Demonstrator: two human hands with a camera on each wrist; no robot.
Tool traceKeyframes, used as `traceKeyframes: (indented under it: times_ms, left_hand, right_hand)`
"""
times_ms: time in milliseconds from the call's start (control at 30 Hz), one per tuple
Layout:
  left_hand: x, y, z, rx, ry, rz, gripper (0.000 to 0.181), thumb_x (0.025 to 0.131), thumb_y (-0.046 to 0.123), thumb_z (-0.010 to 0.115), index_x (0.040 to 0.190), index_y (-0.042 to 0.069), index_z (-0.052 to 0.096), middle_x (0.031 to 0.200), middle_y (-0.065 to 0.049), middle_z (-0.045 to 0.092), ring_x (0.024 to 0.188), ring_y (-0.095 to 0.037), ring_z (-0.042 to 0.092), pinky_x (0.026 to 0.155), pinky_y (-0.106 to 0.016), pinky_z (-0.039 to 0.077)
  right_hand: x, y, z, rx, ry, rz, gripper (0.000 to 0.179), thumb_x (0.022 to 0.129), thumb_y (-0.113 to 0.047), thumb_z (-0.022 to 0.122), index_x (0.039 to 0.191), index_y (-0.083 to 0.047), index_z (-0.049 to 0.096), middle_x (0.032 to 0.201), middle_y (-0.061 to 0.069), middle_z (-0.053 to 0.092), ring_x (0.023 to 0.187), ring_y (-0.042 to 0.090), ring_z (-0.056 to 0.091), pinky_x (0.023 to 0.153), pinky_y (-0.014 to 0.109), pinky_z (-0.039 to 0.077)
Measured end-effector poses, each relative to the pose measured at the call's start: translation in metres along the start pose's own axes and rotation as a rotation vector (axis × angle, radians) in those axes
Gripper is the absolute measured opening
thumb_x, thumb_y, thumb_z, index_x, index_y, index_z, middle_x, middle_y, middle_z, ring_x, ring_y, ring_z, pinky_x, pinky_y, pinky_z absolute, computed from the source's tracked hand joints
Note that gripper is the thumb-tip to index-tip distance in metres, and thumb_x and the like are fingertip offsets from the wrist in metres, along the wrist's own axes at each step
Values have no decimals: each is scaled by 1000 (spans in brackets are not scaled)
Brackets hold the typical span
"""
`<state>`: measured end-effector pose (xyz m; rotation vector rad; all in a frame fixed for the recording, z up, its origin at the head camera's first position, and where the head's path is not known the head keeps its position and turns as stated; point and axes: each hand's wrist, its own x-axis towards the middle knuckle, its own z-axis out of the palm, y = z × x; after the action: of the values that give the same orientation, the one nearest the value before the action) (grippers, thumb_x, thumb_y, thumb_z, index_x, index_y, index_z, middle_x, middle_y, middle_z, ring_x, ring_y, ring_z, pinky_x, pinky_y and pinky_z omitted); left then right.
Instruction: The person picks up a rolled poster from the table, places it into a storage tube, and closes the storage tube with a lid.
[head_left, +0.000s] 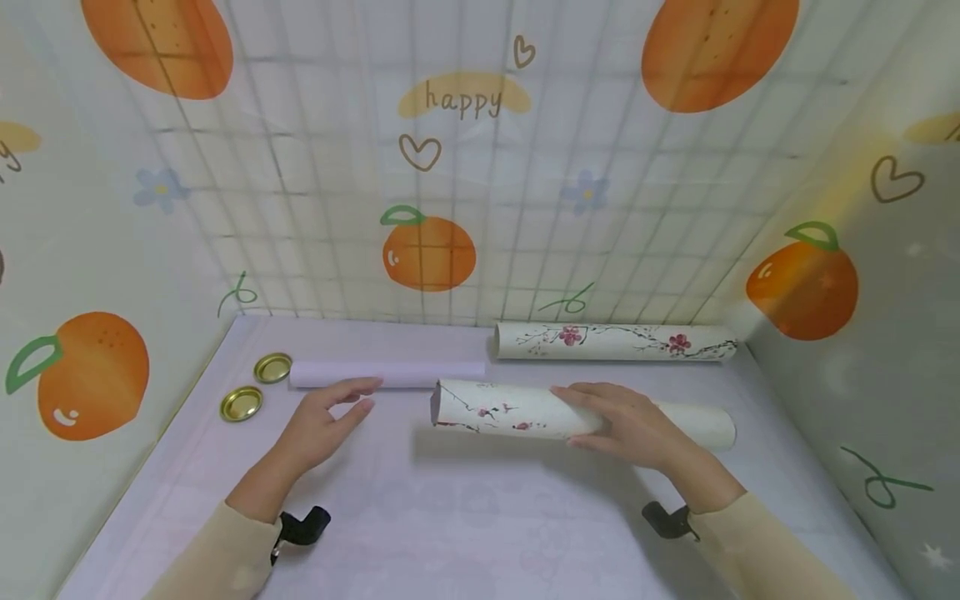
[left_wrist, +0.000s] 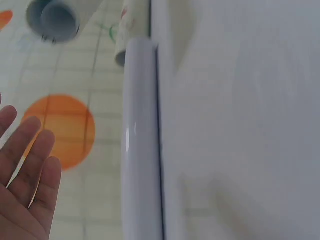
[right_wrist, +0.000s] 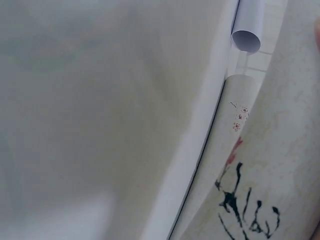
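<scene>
A cardboard tube printed with plum blossom branches lies across the palm side of my right hand, whose fingers and thumb grip it near the middle. It is raised over the table, casting a shadow below. Its hollow left end faces the left wrist camera. My left hand hovers with thumb and fingers apart, holding nothing. Beyond those fingers lies a rolled sheet of white paper. In the right wrist view, the printed branch on the held tube fills the right side.
A second blossom-printed tube lies along the back edge at the right. Two round gold lids sit at the back left. White-covered table meets a grid wall behind and fruit-printed curtains at both sides.
</scene>
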<state>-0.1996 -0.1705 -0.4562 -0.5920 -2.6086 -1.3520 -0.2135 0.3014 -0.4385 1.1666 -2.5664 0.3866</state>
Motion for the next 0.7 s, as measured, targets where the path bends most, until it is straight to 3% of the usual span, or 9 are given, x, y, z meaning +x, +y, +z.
traceKeyframes:
  times_ms: [200,467,700]
  left_hand:
    - [-14,-23,-35,56,101,-101,38,102,36,60,135,17,63,132,-9,64,117,-32,59,88,-60,52]
    - [-34,-51,-70,210,259,-144,35,100,24,64,130,5,64,130,-20,62,112,-40,59,93,-58,46]
    - [-43,-66,-90,312,233,-264,45,101,31,60,134,0,59,137,-28,55,127,-49,47,102,-65,38]
  right_hand:
    - [-2,-1,0,2,-20,34,81,77,-43,85,149,-29,50,131,-1,64,116,24,61,94,46,53]
    - [-3,-2,0,-2,-13,55,80,76,-45,85,147,-29,52,131,-1,64,117,24,61,94,46,53]
    - [-2,0,3,-4,28,10,79,76,-42,86,146,-25,54,129,1,65,114,24,62,94,45,54]
